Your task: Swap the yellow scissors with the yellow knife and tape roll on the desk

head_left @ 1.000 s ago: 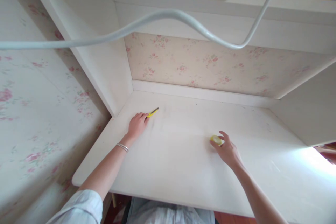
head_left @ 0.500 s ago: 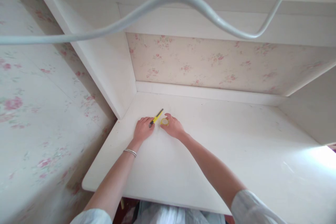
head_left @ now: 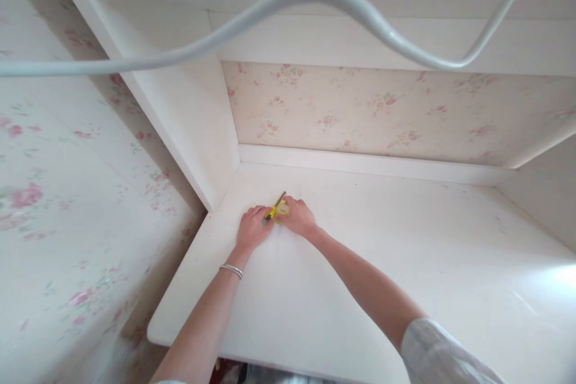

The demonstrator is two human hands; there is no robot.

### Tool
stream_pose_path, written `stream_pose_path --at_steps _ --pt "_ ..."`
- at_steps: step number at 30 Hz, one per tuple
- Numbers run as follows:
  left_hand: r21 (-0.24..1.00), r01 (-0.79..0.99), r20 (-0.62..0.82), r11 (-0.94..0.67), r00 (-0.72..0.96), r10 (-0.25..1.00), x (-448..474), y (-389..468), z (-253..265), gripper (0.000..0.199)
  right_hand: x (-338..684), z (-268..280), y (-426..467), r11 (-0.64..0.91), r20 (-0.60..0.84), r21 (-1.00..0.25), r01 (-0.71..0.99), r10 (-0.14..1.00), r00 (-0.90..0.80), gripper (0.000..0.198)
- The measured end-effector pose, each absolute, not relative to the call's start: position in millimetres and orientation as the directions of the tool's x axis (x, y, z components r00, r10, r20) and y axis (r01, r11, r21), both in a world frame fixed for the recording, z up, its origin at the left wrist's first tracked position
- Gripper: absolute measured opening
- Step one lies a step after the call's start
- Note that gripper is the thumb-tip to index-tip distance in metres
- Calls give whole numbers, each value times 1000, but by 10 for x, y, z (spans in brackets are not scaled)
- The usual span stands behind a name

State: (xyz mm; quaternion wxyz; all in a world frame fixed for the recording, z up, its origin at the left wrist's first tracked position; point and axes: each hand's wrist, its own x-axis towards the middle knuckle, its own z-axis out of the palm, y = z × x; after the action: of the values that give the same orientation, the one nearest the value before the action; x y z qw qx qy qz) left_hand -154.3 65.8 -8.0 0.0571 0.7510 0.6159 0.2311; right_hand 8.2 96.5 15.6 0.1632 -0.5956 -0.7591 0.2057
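My left hand [head_left: 253, 230] rests on the white desk [head_left: 405, 264] near its back left corner, its fingers closed on the lower end of a yellow and black utility knife [head_left: 275, 207] that points up and to the right. My right hand [head_left: 297, 217] lies right beside it, holding a small yellowish roll of tape [head_left: 282, 209] against the knife. The two hands nearly touch. A silver bracelet [head_left: 231, 269] circles my left wrist.
A white upright panel [head_left: 189, 126] closes the desk on the left, with flowered wallpaper [head_left: 382, 108] behind and a shelf above. A pale cable [head_left: 315, 0] hangs across the top of the view. Another flowered wall [head_left: 67, 204] stands to the left.
My right hand carried the tape roll from the middle of the desk leftward to the knife, and now presses against it. My left hand stayed by the knife. The view shifted slightly.
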Motion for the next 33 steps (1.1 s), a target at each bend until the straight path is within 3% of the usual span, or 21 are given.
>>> stream_pose_path --at_steps 5,12,22,30,33 --pt "345 900 266 -266 178 947 -1533 630 -46 29 -23 241 1238 158 45 -537 828 986 -159 56" --pt "291 895 262 -339 266 928 -1504 578 8 26 -311 279 1564 133 1 -468 874 989 -149 51" --pt "301 893 275 -335 255 927 -1490 603 -5 19 -225 188 1676 99 -79 -453 886 985 -151 48" --pt "320 887 300 -334 239 923 -1478 611 -59 20 337 178 1307 149 75 -520 841 989 -129 44" --pt "326 885 307 -333 234 922 -1475 614 -79 21 756 56 988 214 201 -609 764 973 -113 37"
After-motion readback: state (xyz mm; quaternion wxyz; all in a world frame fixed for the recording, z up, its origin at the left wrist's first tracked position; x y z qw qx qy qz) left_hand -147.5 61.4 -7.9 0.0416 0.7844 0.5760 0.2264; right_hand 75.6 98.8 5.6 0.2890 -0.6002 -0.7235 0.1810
